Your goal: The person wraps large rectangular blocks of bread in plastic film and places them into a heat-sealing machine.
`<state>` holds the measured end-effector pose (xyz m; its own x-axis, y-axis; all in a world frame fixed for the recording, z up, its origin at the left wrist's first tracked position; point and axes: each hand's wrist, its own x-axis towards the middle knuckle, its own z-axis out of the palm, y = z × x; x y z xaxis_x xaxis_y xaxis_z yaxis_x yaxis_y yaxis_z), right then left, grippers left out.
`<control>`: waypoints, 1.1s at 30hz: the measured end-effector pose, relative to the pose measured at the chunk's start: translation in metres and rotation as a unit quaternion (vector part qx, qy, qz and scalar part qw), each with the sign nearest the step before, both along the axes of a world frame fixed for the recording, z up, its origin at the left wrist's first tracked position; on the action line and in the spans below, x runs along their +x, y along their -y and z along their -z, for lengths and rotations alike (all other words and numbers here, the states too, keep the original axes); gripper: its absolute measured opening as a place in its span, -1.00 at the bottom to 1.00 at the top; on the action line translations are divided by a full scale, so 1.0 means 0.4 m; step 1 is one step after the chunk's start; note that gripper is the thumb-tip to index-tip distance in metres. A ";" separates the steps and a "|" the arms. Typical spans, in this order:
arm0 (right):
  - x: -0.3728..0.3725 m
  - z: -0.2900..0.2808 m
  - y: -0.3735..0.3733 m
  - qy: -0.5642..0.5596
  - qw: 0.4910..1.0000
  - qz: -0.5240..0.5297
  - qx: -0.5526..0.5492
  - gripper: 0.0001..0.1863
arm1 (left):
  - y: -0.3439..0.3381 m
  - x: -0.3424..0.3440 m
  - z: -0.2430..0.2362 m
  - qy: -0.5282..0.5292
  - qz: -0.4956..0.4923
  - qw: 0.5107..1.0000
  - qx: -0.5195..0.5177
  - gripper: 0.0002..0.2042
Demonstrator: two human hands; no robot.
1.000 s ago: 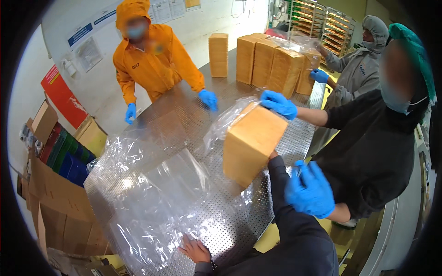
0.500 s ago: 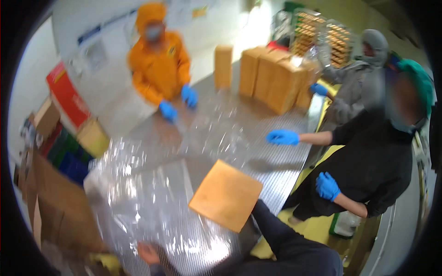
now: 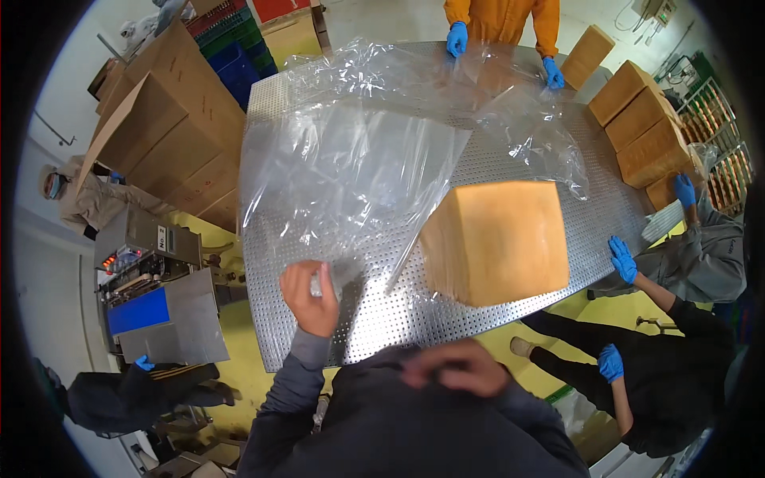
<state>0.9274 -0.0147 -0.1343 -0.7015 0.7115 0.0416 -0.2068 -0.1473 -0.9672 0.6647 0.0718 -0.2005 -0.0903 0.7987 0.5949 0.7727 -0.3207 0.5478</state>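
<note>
My left hand (image 3: 309, 295) is closed on crumpled clear plastic at the near left of the perforated steel table (image 3: 358, 327). A large, square-ended bread loaf (image 3: 498, 243) rests on the table to the right, touching the edge of the thin plastic. Clear plastic bags (image 3: 343, 167) lie spread over the left and far part of the table. My right hand (image 3: 454, 370) is below the loaf, near my body and off it; motion smears its fingers.
Several loaves (image 3: 641, 127) stand at the far right. Co-workers in orange (image 3: 498, 20), grey (image 3: 693, 263) and black (image 3: 669, 382) surround the table. Cardboard boxes (image 3: 159, 151), blue crates (image 3: 235, 72), a machine (image 3: 147, 247) and another person (image 3: 143, 398) are on the left.
The view has tilted down. The loaf, earlier raised with a co-worker's hand on it, now rests on the table. My right hand has drawn back from it, and my left hand has closed on plastic.
</note>
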 end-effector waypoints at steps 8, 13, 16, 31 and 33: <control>-0.316 0.302 -0.139 -0.168 0.843 0.336 -0.385 -0.57 | 0.248 -0.062 0.089 -0.013 0.064 0.998 -0.013 -0.92; -0.375 0.353 -0.182 0.197 0.838 0.400 0.315 -0.88 | 0.381 -0.129 0.243 0.275 -0.067 0.938 -0.201 -0.84; -0.495 0.216 -0.182 -0.185 0.908 0.292 -0.237 -0.88 | 0.368 -0.226 0.344 0.654 0.039 0.561 -0.506 -0.67; -0.140 -0.242 0.074 -0.087 0.979 0.168 0.078 -0.83 | 0.045 0.084 -0.050 0.869 0.412 0.056 -0.268 -0.71; -0.080 -0.264 0.116 -0.073 0.973 0.213 0.053 -0.83 | 0.018 0.090 -0.048 0.863 0.422 0.086 -0.263 -0.71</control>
